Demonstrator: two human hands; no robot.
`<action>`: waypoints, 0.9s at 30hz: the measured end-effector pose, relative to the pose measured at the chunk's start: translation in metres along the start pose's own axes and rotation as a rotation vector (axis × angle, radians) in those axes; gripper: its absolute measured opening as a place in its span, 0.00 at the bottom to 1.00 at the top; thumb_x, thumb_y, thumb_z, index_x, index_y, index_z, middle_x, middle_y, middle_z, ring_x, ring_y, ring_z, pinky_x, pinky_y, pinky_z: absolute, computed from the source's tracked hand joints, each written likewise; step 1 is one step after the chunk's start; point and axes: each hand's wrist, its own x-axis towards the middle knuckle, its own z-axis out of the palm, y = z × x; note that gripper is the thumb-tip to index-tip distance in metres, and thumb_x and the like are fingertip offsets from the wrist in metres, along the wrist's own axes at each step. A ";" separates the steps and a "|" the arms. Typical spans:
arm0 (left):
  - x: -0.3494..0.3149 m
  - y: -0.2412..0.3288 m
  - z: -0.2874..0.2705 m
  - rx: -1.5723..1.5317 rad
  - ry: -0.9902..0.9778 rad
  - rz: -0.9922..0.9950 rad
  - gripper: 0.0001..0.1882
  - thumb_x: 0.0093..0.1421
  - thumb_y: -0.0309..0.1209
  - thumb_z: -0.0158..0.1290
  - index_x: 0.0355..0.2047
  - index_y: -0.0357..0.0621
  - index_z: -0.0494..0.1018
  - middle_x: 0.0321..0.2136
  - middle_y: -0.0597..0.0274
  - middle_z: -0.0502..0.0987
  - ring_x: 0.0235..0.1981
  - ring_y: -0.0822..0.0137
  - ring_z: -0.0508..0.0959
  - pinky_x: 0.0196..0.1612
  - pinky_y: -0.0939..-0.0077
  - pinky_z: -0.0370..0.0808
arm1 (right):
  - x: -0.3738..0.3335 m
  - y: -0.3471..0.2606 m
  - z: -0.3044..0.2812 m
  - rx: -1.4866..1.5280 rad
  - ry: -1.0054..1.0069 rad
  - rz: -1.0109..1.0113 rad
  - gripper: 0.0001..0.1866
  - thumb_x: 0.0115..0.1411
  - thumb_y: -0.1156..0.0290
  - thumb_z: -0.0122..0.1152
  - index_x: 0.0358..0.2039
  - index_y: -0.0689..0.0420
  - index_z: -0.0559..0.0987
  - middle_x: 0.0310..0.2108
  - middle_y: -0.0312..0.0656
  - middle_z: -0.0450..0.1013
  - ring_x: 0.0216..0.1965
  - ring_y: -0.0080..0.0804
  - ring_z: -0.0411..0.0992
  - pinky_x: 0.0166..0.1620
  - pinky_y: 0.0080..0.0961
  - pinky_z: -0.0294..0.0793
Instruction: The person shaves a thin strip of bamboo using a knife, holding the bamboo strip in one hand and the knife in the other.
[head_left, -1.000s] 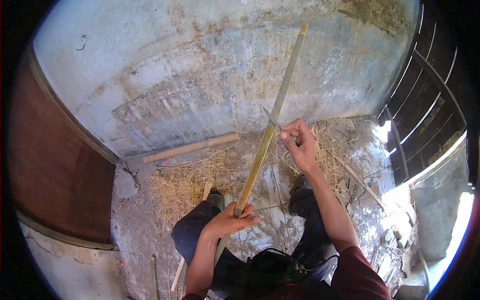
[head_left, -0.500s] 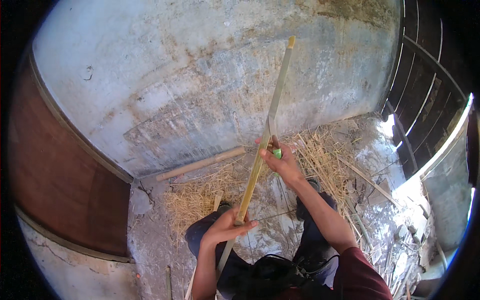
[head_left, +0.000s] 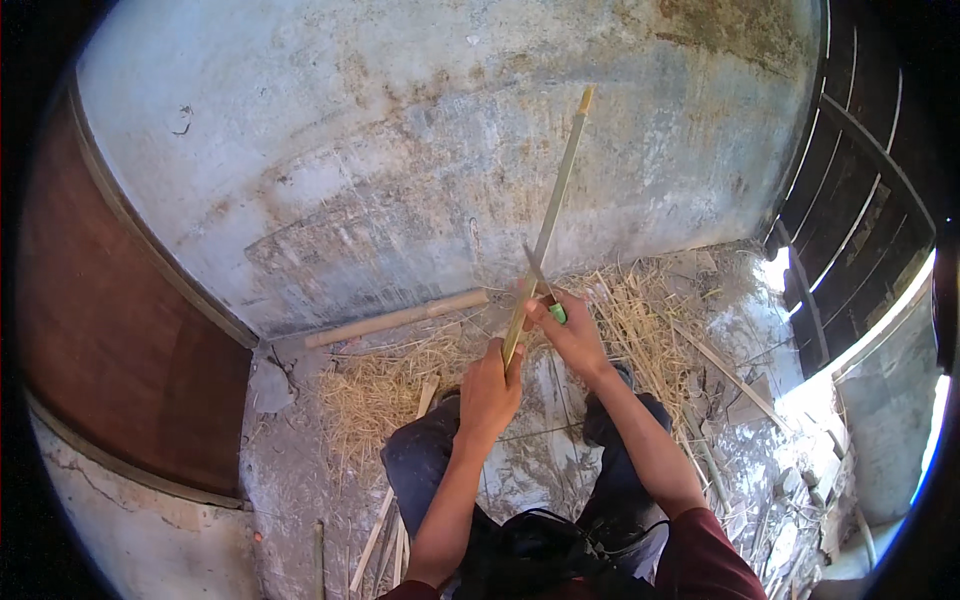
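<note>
A long split bamboo strip slants up in front of me, its pale cut tip toward the wall. My left hand is closed around its lower part, above my left knee. Just ahead, my right hand grips a knife with a bright green patch at its handle. The knife's short blade points up and to the left, crossing the strip in this view. Some right fingers lie behind the strip, partly hidden. Whether the blade touches the strip, I cannot tell.
Bamboo shavings litter the floor by my feet, with another heap to the right. A bamboo pole lies along the base of the stained wall. At left is a brown door panel; dark slats rise at right.
My left hand has slid up the strip, from near my lap to close below my right hand. The strip has turned to show a narrower side, and the knife blade now angles across it.
</note>
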 end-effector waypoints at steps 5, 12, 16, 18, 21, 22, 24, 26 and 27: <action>0.011 -0.016 0.000 -0.106 -0.017 -0.028 0.24 0.77 0.47 0.44 0.41 0.33 0.73 0.21 0.42 0.75 0.26 0.38 0.78 0.32 0.47 0.69 | -0.009 -0.019 -0.016 -0.395 0.071 -0.030 0.19 0.71 0.58 0.61 0.53 0.59 0.75 0.24 0.46 0.75 0.24 0.43 0.78 0.31 0.37 0.75; 0.017 -0.042 0.007 -0.237 -0.146 0.019 0.28 0.78 0.49 0.38 0.39 0.32 0.72 0.19 0.48 0.67 0.21 0.50 0.70 0.31 0.51 0.65 | -0.025 0.007 -0.010 -0.570 -0.051 -0.245 0.17 0.67 0.65 0.67 0.50 0.56 0.72 0.27 0.48 0.79 0.25 0.52 0.78 0.28 0.41 0.74; 0.016 -0.035 0.003 -0.232 -0.091 0.045 0.26 0.78 0.46 0.40 0.38 0.31 0.71 0.19 0.43 0.68 0.21 0.42 0.72 0.30 0.47 0.65 | -0.024 -0.003 -0.007 -0.586 -0.088 -0.246 0.14 0.64 0.67 0.70 0.45 0.57 0.76 0.30 0.48 0.81 0.26 0.50 0.79 0.29 0.39 0.75; 0.012 -0.035 0.004 -0.191 -0.045 0.082 0.25 0.78 0.45 0.41 0.38 0.30 0.71 0.19 0.40 0.69 0.22 0.38 0.73 0.30 0.46 0.65 | -0.023 -0.005 -0.004 -0.580 -0.049 -0.267 0.12 0.64 0.67 0.71 0.42 0.57 0.78 0.29 0.47 0.81 0.26 0.49 0.79 0.28 0.38 0.75; 0.007 -0.032 0.004 -0.090 -0.019 0.037 0.23 0.77 0.43 0.44 0.39 0.30 0.71 0.19 0.36 0.71 0.23 0.34 0.74 0.30 0.43 0.66 | -0.018 -0.007 -0.001 -0.555 0.016 -0.324 0.10 0.62 0.68 0.72 0.38 0.57 0.79 0.28 0.46 0.81 0.26 0.48 0.79 0.28 0.37 0.75; 0.004 -0.030 0.003 -0.067 -0.039 0.014 0.23 0.77 0.43 0.44 0.39 0.30 0.71 0.20 0.36 0.71 0.24 0.34 0.74 0.30 0.43 0.66 | -0.016 -0.008 -0.001 -0.547 0.041 -0.347 0.10 0.62 0.68 0.73 0.37 0.58 0.80 0.28 0.46 0.81 0.26 0.48 0.79 0.28 0.37 0.75; -0.001 -0.025 0.000 -0.023 -0.078 -0.034 0.23 0.77 0.43 0.45 0.40 0.30 0.71 0.20 0.36 0.72 0.24 0.34 0.75 0.31 0.43 0.66 | -0.015 -0.013 -0.001 -0.544 0.025 -0.320 0.10 0.62 0.69 0.73 0.36 0.58 0.80 0.28 0.45 0.80 0.26 0.47 0.80 0.28 0.36 0.75; -0.008 -0.026 -0.003 -0.016 -0.035 -0.012 0.23 0.77 0.43 0.45 0.40 0.30 0.71 0.20 0.36 0.73 0.25 0.33 0.75 0.31 0.43 0.67 | -0.015 -0.017 0.001 -0.511 0.000 -0.341 0.09 0.61 0.70 0.73 0.35 0.59 0.80 0.28 0.45 0.81 0.26 0.46 0.80 0.29 0.35 0.76; -0.012 -0.027 -0.005 -0.013 -0.014 -0.002 0.23 0.77 0.44 0.45 0.40 0.30 0.71 0.20 0.36 0.73 0.25 0.33 0.75 0.31 0.42 0.67 | -0.016 -0.016 0.002 -0.483 -0.019 -0.372 0.09 0.60 0.71 0.74 0.35 0.59 0.80 0.28 0.45 0.81 0.26 0.45 0.80 0.29 0.34 0.76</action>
